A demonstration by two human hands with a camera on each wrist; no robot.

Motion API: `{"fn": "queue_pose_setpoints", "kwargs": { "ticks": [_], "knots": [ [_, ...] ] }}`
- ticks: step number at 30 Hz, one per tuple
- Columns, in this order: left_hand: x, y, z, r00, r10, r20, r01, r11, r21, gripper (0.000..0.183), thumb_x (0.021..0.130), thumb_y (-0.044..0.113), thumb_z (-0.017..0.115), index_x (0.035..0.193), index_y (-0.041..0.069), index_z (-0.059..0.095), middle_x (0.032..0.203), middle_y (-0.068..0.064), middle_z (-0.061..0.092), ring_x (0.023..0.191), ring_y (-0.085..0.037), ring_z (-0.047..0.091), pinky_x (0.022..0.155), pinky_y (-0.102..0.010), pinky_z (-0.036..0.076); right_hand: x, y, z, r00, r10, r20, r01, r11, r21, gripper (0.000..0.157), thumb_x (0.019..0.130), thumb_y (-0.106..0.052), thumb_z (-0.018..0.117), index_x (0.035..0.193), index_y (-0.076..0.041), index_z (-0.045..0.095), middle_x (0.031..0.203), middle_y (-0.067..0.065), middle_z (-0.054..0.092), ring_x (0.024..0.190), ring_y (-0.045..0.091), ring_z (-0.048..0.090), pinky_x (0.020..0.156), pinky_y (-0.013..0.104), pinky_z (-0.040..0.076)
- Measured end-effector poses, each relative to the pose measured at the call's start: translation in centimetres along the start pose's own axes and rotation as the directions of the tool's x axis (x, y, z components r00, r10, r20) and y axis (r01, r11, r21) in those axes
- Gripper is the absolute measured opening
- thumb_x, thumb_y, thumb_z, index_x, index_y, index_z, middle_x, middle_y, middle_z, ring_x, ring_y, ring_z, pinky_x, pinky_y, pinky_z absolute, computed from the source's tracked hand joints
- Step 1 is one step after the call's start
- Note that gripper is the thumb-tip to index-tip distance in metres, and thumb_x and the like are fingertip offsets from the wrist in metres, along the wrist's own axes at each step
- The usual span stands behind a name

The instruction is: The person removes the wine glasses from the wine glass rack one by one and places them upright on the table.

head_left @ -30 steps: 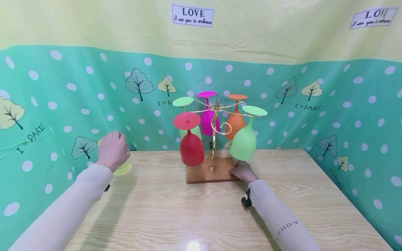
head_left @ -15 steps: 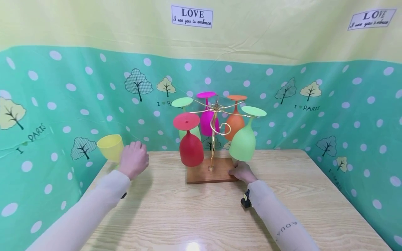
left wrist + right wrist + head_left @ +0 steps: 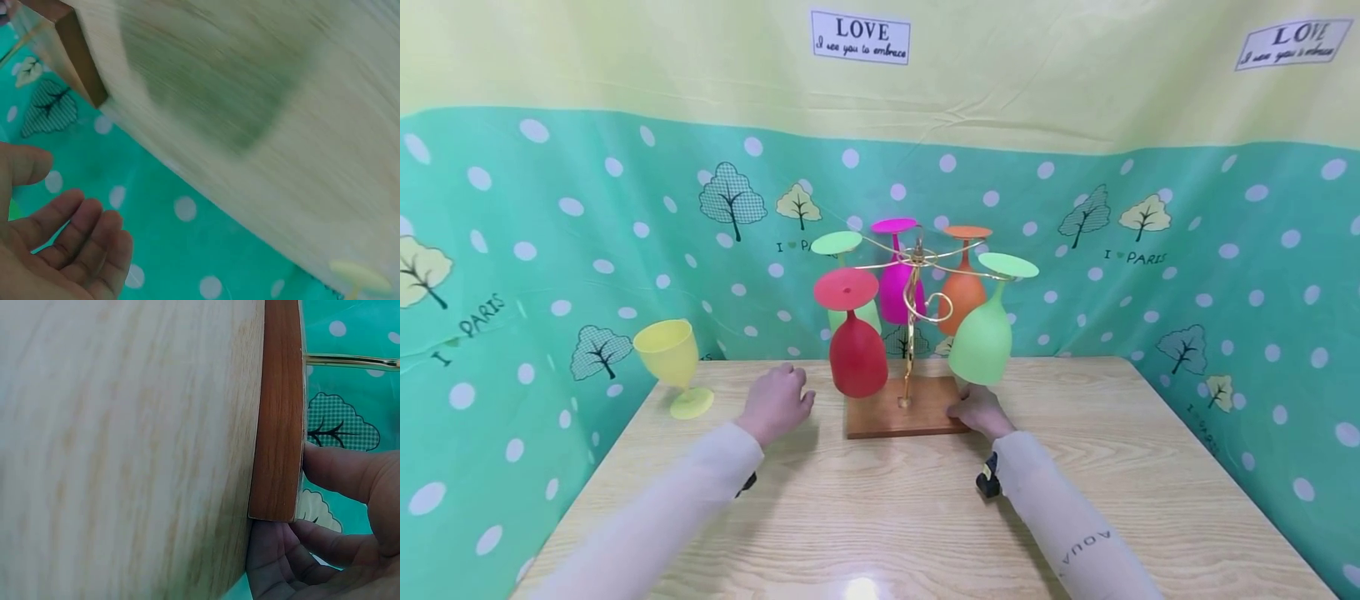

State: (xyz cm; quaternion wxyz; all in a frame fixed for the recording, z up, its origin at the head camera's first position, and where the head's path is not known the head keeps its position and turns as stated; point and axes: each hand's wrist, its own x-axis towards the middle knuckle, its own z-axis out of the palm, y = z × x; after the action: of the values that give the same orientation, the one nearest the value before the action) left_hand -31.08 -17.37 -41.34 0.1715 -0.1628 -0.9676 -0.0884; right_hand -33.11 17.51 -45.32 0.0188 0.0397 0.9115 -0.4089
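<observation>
A gold wire wine-glass rack stands on a wooden base. Upside down from its arms hang a red wine glass, a magenta one, an orange one and two light-green ones, the nearer green glass at right. My right hand grips the base's right end, thumb on top and fingers against the end face in the right wrist view. Just left of the base, my left hand holds nothing; its fingers curve loosely. A yellow wine glass stands upright at the table's far left.
The wood-grain table backs onto a green dotted curtain, which also runs along both sides. In the left wrist view, the yellow glass's foot shows at the lower right.
My left hand has come away from the yellow wine glass and moved right toward the rack, leaving the glass standing. My right hand has stayed on the base.
</observation>
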Motion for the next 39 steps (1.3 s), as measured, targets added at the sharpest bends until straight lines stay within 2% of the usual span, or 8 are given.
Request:
{"fn": "queue_pose_setpoints", "kwargs": {
  "ticks": [6, 11, 17, 21, 25, 27, 35, 39],
  "knots": [
    [0.1, 1.6, 1.3, 0.994, -0.082, 0.066, 0.090, 0.988, -0.125, 0.024, 0.085, 0.023, 0.067, 0.093, 0.000, 0.066, 0.086, -0.011, 0.060, 0.076, -0.026, 0.060, 0.063, -0.042, 0.052, -0.1, 0.0, 0.1, 1.000, 0.000, 0.001, 0.000, 1.000, 0.002, 0.017, 0.078, -0.007, 0.069, 0.083, -0.002, 0.053, 0.071, 0.006, 0.048, 0.064, 0.021, 0.045, 0.055, 0.029, 0.036],
    [0.1, 3.0, 2.2, 0.972, -0.177, 0.152, 0.210, 0.948, -0.239, 0.025, 0.086, 0.024, 0.065, 0.093, 0.000, 0.067, 0.091, -0.011, 0.065, 0.081, -0.025, 0.062, 0.070, -0.043, 0.052, -0.2, 0.0, 0.1, 1.000, -0.015, -0.005, 0.015, 1.000, 0.004, 0.017, 0.077, -0.006, 0.069, 0.081, -0.002, 0.052, 0.070, 0.005, 0.047, 0.064, 0.020, 0.044, 0.055, 0.029, 0.035],
    [0.1, 4.6, 2.6, 0.931, -0.246, 0.270, 0.338, 0.858, -0.386, 0.019, 0.085, 0.017, 0.067, 0.088, -0.001, 0.064, 0.084, -0.009, 0.063, 0.074, -0.021, 0.057, 0.069, -0.039, 0.050, -0.1, 0.0, 0.1, 1.000, -0.008, 0.001, 0.008, 1.000, 0.004, 0.018, 0.077, -0.007, 0.069, 0.083, -0.001, 0.053, 0.073, 0.007, 0.049, 0.066, 0.021, 0.046, 0.056, 0.029, 0.036],
    [0.2, 5.2, 3.0, 0.904, -0.272, 0.331, 0.406, 0.790, -0.459, 0.024, 0.083, 0.013, 0.066, 0.066, 0.006, 0.051, 0.061, -0.001, 0.046, 0.056, -0.014, 0.041, 0.052, -0.026, 0.037, 0.0, 0.0, 0.0, 1.000, 0.001, -0.004, -0.001, 1.000, -0.005, 0.016, 0.078, -0.007, 0.069, 0.086, -0.001, 0.055, 0.075, 0.007, 0.052, 0.067, 0.021, 0.047, 0.057, 0.029, 0.038],
    [0.2, 5.4, 3.8, 0.895, -0.272, 0.353, 0.429, 0.742, -0.516, 0.043, 0.083, 0.013, 0.064, 0.053, 0.015, 0.034, 0.047, 0.004, 0.033, 0.043, -0.010, 0.027, 0.043, -0.023, 0.021, 0.1, 0.0, 0.0, 1.000, 0.010, -0.002, -0.010, 1.000, -0.012, 0.017, 0.079, -0.007, 0.069, 0.089, 0.000, 0.057, 0.076, 0.007, 0.052, 0.069, 0.021, 0.048, 0.058, 0.029, 0.039],
    [0.2, 5.5, 4.2, 0.890, -0.278, 0.361, 0.442, 0.718, -0.538, 0.045, 0.085, 0.013, 0.065, 0.051, 0.016, 0.035, 0.045, 0.004, 0.036, 0.041, -0.009, 0.028, 0.042, -0.022, 0.020, 0.1, 0.0, -0.1, 1.000, 0.017, 0.001, -0.017, 1.000, -0.011, 0.018, 0.079, -0.007, 0.069, 0.091, 0.000, 0.057, 0.077, 0.008, 0.052, 0.070, 0.022, 0.048, 0.059, 0.030, 0.039],
    [0.3, 6.2, 5.0, 0.906, -0.281, 0.317, 0.418, 0.711, -0.566, 0.045, 0.081, 0.007, 0.069, 0.048, 0.013, 0.039, 0.044, 0.005, 0.034, 0.043, -0.009, 0.028, 0.041, -0.022, 0.023, 0.1, 0.0, -0.1, 1.000, 0.020, 0.003, -0.020, 1.000, -0.021, 0.019, 0.080, -0.009, 0.069, 0.092, 0.001, 0.057, 0.079, 0.008, 0.052, 0.071, 0.023, 0.049, 0.060, 0.031, 0.040],
    [0.3, 6.4, 5.2, 0.895, -0.308, 0.323, 0.443, 0.692, -0.569, 0.044, 0.079, 0.005, 0.070, 0.049, 0.013, 0.038, 0.045, 0.004, 0.034, 0.044, -0.011, 0.029, 0.042, -0.022, 0.023, 0.1, 0.2, 0.0, 1.000, 0.027, 0.002, -0.027, 0.999, -0.029, 0.019, 0.080, -0.010, 0.069, 0.092, 0.000, 0.057, 0.079, 0.008, 0.052, 0.072, 0.022, 0.049, 0.060, 0.030, 0.040]
  ]
}}
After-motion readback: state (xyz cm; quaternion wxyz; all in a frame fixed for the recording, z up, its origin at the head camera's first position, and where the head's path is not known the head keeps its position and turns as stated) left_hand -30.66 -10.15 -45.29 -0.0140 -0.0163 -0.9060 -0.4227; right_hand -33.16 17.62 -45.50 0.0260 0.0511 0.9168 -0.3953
